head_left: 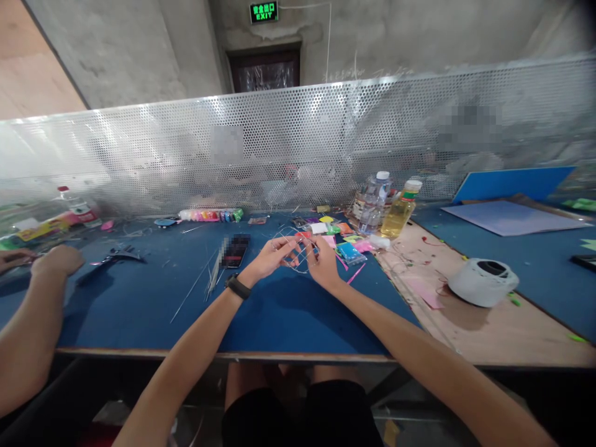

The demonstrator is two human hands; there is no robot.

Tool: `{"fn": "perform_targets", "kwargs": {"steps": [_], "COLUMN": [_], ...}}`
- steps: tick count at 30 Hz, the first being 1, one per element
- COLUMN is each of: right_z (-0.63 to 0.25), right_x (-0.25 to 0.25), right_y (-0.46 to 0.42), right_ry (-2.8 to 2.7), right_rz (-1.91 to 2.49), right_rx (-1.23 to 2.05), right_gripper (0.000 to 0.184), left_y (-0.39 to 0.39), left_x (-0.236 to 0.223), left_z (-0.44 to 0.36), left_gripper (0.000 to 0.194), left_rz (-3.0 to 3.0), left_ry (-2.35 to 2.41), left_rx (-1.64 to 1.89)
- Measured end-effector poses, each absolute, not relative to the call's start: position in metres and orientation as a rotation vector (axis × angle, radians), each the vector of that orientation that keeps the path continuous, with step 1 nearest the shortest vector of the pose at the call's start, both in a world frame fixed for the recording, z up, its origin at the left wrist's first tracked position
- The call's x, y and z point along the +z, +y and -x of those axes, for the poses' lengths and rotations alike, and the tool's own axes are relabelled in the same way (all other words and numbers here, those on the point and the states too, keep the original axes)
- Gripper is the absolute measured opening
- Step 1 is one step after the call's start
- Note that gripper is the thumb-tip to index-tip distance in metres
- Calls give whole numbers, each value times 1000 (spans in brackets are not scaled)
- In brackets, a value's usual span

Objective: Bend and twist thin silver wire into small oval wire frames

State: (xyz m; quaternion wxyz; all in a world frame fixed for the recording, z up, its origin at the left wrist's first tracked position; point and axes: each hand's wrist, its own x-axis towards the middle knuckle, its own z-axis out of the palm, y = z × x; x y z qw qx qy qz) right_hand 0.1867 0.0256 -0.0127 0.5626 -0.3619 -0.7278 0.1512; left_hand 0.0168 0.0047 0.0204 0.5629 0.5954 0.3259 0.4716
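A thin silvery wire (300, 270), bent into loops, is held above the blue tabletop between my two hands. My left hand (270, 257), with a dark watch (238, 286) on the wrist, pinches it from the left. From the right, my right hand (323, 264) pinches the same wire, its fingertips close to the left ones. Exactly where the wire passes between the fingers is too small to make out. Left of my hands lie a black phone (237, 249) and a bundle of straight thin wires (214, 274). Small colourful packets (350, 252) lie just beyond my right hand.
Two bottles, one clear (372, 205) and one with yellow liquid (401, 210), stand at the back right. A white roll-like object (484, 282) sits on bare wood. A co-worker's hand (58, 259) works at far left. A perforated metal screen (177, 155) closes off the back.
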Motion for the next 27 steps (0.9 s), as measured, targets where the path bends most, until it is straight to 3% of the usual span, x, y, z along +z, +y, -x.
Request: {"fn": "perform_targets", "kwargs": {"steps": [9, 13, 22, 27], "right_z": [-189, -198, -213, -207], "right_x": [-9, -3, -3, 1], "right_y": [23, 32, 54, 45], "right_ry": [-1746, -1875, -1545, -1578], "right_rz": [844, 764, 759, 855], "right_rx": [506, 638, 1578, 1572], "right_gripper": [37, 28, 27, 37], "left_y": [6, 6, 11, 18], "left_x": [19, 21, 23, 17], "left_z": [-14, -13, 0, 6], "left_gripper": [48, 50, 35, 30], "left_rz": [-1425, -1394, -1230, -1168], "left_ry": [790, 766, 757, 718], "left_rx": [1114, 1107, 949, 899]}}
